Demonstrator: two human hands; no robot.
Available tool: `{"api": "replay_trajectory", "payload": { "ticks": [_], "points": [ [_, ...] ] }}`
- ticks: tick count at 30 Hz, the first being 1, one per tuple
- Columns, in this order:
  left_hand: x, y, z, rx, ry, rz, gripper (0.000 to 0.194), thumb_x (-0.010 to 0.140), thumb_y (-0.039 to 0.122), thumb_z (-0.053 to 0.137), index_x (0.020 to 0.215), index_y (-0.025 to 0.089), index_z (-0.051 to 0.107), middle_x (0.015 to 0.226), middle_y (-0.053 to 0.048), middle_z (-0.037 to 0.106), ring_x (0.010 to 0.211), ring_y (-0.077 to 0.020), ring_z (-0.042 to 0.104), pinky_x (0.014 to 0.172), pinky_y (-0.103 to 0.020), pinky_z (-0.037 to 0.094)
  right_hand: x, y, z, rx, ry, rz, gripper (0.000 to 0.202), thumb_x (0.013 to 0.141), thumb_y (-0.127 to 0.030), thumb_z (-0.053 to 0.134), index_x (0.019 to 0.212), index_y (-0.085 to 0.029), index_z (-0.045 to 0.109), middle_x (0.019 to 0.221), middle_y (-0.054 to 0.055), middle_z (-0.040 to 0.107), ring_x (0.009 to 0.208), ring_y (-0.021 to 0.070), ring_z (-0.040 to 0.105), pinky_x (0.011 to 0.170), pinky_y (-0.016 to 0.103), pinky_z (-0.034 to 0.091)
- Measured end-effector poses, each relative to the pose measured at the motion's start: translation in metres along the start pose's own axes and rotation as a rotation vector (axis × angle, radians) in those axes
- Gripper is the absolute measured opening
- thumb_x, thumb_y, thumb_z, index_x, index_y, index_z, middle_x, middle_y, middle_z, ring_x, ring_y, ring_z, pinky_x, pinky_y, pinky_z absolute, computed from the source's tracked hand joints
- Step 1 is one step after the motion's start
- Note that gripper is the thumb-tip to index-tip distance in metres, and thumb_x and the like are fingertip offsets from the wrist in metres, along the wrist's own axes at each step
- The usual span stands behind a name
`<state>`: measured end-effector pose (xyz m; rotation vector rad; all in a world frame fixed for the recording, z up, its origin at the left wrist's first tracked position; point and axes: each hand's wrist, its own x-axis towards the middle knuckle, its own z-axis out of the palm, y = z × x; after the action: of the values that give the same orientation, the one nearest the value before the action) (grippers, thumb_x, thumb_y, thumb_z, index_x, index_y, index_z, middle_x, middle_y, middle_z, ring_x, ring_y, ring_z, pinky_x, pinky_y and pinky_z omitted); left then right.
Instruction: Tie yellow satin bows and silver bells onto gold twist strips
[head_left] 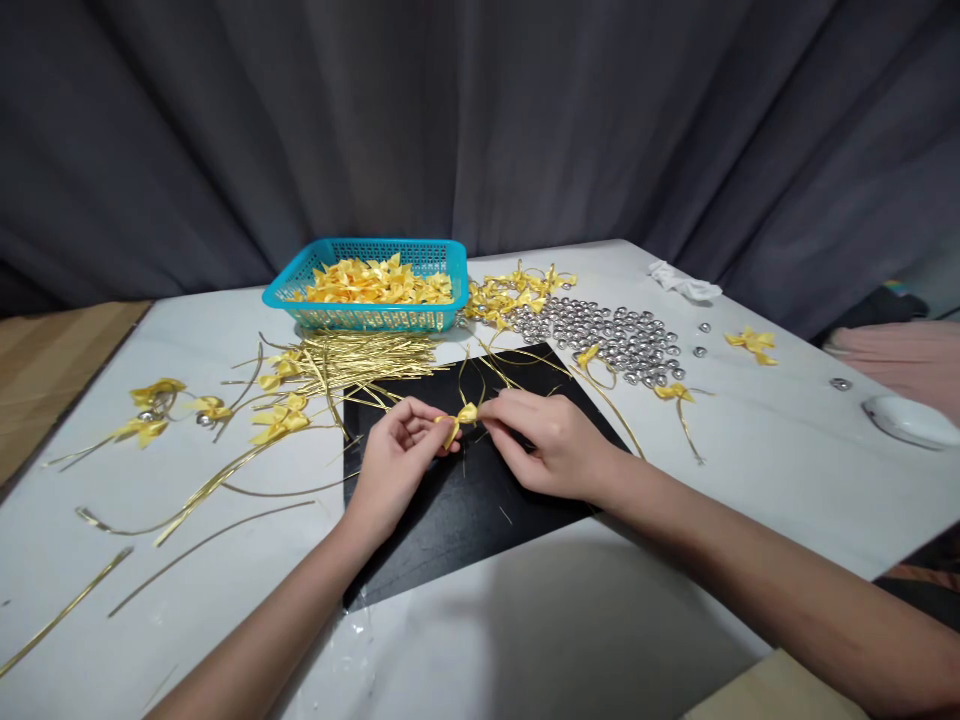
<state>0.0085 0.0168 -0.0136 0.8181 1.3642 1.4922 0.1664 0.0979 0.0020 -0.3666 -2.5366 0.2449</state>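
Between my two hands, above a black mat (pixel 442 530), is a yellow ribbon bow (pixel 466 413). My left hand (pixel 405 450) pinches the bow's left side between thumb and fingers. On its right side, the fingertips of my right hand (pixel 547 440) are closed at the bow's edge. Thin gold cords stand up just behind the bow; whether they are joined to it I cannot tell. Near my left hand, a bundle of gold cords (pixel 360 358) lies at the mat's far edge.
A blue basket (pixel 364 318) full of yellow bows stands at the back. Silver beads (pixel 615 335) spread right of it, beside a pile of bows (pixel 517 292). Bows with cords (pixel 281 420) lie on the left. At right are a white dish (pixel 911 420) and a crumpled tissue (pixel 684 282).
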Motion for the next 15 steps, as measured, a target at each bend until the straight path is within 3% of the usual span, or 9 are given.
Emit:
{"api": "replay_trajectory", "payload": {
  "ticks": [15],
  "points": [
    [-0.0010, 0.0033, 0.0018, 0.050, 0.021, 0.006, 0.023, 0.062, 0.030, 0.075, 0.069, 0.015, 0.059, 0.061, 0.002, 0.063, 0.057, -0.0109, 0.062, 0.061, -0.023, 0.050, -0.0001, 0.0006, 0.0008, -0.017, -0.030, 0.008, 0.017, 0.085, -0.010, 0.041, 0.086, -0.013, 0.058, 0.071, 0.006, 0.060, 0.063, 0.0132, 0.054, 0.053, 0.021, 0.038]
  ]
}}
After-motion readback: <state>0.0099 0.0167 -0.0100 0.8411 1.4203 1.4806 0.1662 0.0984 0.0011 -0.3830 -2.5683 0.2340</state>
